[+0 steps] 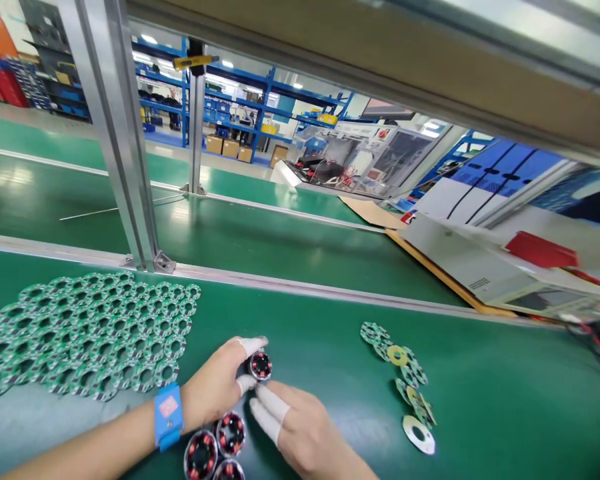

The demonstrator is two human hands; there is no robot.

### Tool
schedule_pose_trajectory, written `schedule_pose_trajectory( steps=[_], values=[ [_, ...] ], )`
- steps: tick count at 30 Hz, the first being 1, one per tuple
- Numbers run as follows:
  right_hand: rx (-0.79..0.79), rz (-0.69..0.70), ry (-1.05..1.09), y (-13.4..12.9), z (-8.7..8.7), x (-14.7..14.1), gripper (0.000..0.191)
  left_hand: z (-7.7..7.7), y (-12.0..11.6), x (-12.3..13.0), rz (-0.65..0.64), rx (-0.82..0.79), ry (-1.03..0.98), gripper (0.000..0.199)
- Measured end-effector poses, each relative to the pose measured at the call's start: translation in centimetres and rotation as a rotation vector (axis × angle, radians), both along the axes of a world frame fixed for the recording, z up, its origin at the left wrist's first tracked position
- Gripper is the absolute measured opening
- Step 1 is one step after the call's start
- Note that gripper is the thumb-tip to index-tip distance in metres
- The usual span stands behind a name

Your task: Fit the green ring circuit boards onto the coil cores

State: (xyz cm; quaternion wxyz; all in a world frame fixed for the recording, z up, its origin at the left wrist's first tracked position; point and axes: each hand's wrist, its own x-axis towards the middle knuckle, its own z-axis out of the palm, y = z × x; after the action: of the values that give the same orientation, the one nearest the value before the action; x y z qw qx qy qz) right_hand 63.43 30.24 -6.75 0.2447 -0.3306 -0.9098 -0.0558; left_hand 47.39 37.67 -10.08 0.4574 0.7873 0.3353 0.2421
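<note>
Apparently to leave its face uncovered, the left hand (215, 379) pinches a round coil (261, 365) by its edge at lower centre of the frame; whether the right hand (305, 427), just below, also grips it cannot be told. Green rings (87, 333) lie closely packed at lower left on the table (505, 387), perhaps for easy picking.

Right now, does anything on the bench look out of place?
Mildly: the loose ring pieces at right lie in a straggling line, some overlapping or seemingly tilted, unlike the ordered green rings at left. No spill shows; fine damage can't be judged.
</note>
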Motion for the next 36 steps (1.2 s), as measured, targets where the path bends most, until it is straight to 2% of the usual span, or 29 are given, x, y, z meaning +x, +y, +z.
schedule_pose_trajectory(
  steps=[3,5,7,8,10,11,13,15,17,19,22,28,30,33,34,36],
  values=[
    [-0.036,-0.028,-0.029,-0.3,0.6,-0.5,0.033,0.2,0.2,0.0,0.004,0.022,0.019,0.053],
    [0.018,-0.042,0.015,-0.7,1.0,-0.1,0.025,0.2,0.4,-0.1,-0.001,0.043,0.022,0.052],
    [0.102,-0.147,0.074,-1.5,1.2,1.4,0.023,0.2,0.4,-0.2,-0.017,0.055,0.032,0.053],
    [0.14,-0.25,0.101,-2.1,1.2,2.6,0.024,0.2,0.3,-0.2,-0.03,0.052,0.04,0.054],
    [0.168,-0.567,0.169,-3.8,0.7,5.9,0.026,0.2,-0.4,-0.1,-0.067,0.039,0.05,0.057],
    [0.144,-0.762,0.218,-4.8,0.4,7.8,0.026,0.1,-0.9,0.0,-0.088,0.034,0.049,0.057],
    [-0.025,-1.112,0.299,-7.1,-0.4,11.8,0.036,-0.1,-2.1,0.3,-0.129,0.036,0.033,0.057],
    [-0.197,-1.309,0.312,-9.2,-1.0,15.3,0.055,-0.4,-3.3,0.6,-0.168,0.052,0.019,0.056],
    [-0.318,-1.416,0.294,-10.7,-1.4,17.6,0.07,-0.6,-4.1,0.8,-0.206,0.061,0.014,0.055],
    [-0.411,-1.435,0.296,-11.1,-1.4,18.4,0.074,-0.5,-4.3,0.9,-0.226,0.052,0.017,0.054],
    [-0.486,-1.362,0.357,-9.8,-1.1,17.5,0.065,0.1,-3.5,0.7,-0.19,0.012,0.028,0.054],
    [-0.46,-1.217,0.456,-4.8,-1.0,13.0,0.05,1.6,-1.4,0.2,-0.142,-0.132,0.03,0.062],
    [-0.428,-1.187,0.468,-3.4,-0.5,11.5,0.048,1.7,-1.1,0.2,-0.149,-0.153,0.021,0.063],
    [-0.387,-1.101,0.496,-1.9,0.8,8.7,0.036,1.7,-0.7,0.2,-0.148,-0.161,-0.014,0.06],
    [-0.427,-1.043,0.532,-1.4,1.2,7.6,0.031,1.8,-0.5,0.3,-0.13,-0.159,-0.024,0.054],
    [-0.648,-0.902,0.681,-0.7,1.6,5.2,0.024,2.1,-0.4,0.6,-0.059,-0.133,-0.025,0.034]
  ],
)
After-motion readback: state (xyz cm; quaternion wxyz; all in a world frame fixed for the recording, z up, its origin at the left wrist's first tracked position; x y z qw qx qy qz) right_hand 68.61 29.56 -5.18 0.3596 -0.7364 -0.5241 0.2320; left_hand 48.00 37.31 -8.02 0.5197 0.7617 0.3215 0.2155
